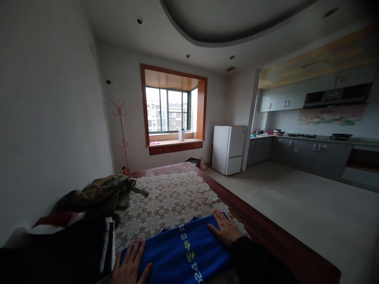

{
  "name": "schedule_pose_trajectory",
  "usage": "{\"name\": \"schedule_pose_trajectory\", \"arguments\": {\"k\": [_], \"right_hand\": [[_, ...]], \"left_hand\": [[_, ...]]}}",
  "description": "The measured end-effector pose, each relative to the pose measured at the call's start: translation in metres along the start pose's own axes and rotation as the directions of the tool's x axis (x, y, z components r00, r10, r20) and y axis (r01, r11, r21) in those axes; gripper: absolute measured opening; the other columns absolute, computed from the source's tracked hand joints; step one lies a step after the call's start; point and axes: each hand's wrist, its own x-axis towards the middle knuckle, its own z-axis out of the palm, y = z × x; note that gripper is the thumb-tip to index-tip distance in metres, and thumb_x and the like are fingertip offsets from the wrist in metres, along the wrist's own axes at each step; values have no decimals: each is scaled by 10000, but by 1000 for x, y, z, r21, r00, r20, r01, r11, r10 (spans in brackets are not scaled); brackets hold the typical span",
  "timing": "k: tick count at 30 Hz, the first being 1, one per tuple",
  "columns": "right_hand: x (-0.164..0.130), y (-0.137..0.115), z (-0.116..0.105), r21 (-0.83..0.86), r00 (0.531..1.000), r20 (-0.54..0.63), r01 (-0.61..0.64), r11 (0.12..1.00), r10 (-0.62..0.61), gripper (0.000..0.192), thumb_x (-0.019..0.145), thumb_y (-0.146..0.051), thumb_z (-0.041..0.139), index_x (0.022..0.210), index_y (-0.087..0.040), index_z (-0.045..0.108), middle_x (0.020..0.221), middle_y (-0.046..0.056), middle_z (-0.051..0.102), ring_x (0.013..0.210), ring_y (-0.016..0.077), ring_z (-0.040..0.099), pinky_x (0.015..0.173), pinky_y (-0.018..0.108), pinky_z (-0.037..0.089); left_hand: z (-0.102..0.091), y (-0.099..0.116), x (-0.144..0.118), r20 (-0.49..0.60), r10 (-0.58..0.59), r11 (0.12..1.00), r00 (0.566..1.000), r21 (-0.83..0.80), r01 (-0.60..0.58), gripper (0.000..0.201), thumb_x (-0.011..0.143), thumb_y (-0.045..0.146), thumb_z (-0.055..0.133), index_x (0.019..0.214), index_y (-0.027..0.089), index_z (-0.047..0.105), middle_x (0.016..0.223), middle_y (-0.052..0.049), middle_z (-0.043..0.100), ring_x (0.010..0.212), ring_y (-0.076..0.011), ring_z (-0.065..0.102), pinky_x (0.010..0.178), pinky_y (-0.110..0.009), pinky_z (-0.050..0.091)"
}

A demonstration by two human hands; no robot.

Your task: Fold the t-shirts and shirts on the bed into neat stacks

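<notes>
Left hand (130, 263): flat, palm down, fingers spread apart, pressing the near left edge of the shirt (180, 252); grips nothing.
Right hand (225, 228): flat, fingers apart and pointing away, resting on the shirt's far right corner; dark sleeve (254, 260) behind it; holds nothing.
Shirt: blue, white and yellow-green print running across its middle, lying spread between both hands on the cloth (168, 197); appears folded, though the dim view makes this hard to confirm.
Cloth: pale lace with flower pattern, covering the table (266, 232) top; the shirt sits at its near end.
Table: dark red-brown wood, bare edge showing on the right.
Clothes pile (74, 244): dark garments stacked just left of the left hand, a red and white item on top.
Bag (103, 191): olive, lying on the cloth beyond the pile, by the wall.
Room: window (170, 110) in a wooden frame ahead, pink coat stand (121, 134) left of it, white fridge (228, 149) to the right, kitchen counter (310, 138) along the right wall.
</notes>
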Motion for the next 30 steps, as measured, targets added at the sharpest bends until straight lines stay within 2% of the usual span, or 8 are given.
{"name": "schedule_pose_trajectory", "arguments": {"k": [5, 11, 19, 25, 30], "right_hand": [[-1, -1, -2, -4, 1000, 1, 1, 1000, -1, 885, 970, -703, 248, 1601, -88, 334, 1684, 113, 267, 1570, 302, 232, 1286, 483, 155], [0, -1, -1, -4, 1000, -2, 2, 1000, -2, 878, 971, -700, 256, 1605, -97, 326, 1685, 113, 263, 1575, 303, 214, 1292, 497, 112], [-1, -2, 0, -3, 1000, -24, -6, 1000, 6, 829, 972, -706, 277, 1606, -176, 353, 1681, 101, 289, 1569, 345, 215, 1276, 593, -14], [0, 0, 0, 3, 1000, -5, 10, 1000, -10, 872, 972, -710, 259, 1605, -116, 333, 1680, 115, 281, 1575, 320, 207, 1293, 539, 20], [2, 2, 2, -8, 999, -17, 34, 999, -35, 883, 971, -704, 264, 1598, -87, 341, 1662, 134, 324, 1569, 318, 229, 1291, 532, -34]], "left_hand": [[2, -1, 1, -10, 4, 1000, 1000, -16, -4, 779, 957, 659, 286, 1585, 198, 287, 1685, -49, 243, 1579, -316, 209, 1282, -615, 111], [-3, 2, 1, 27, -7, 1000, 1000, -15, 7, 797, 945, 669, 307, 1587, 196, 277, 1684, -58, 234, 1579, -321, 197, 1278, -622, 114], [-6, 3, 0, 18, -8, 1000, 1000, -3, 8, 787, 949, 668, 300, 1588, 209, 280, 1685, -52, 233, 1580, -314, 197, 1282, -604, 114], [0, -1, 1, 3, 2, 1000, 1000, -21, -2, 795, 949, 677, 292, 1584, 198, 284, 1682, -65, 244, 1580, -317, 206, 1278, -608, 108], [-4, 2, -2, -8, 8, 999, 1000, -33, -8, 780, 954, 661, 299, 1586, 204, 285, 1679, -79, 259, 1576, -315, 226, 1278, -599, 116]]}}
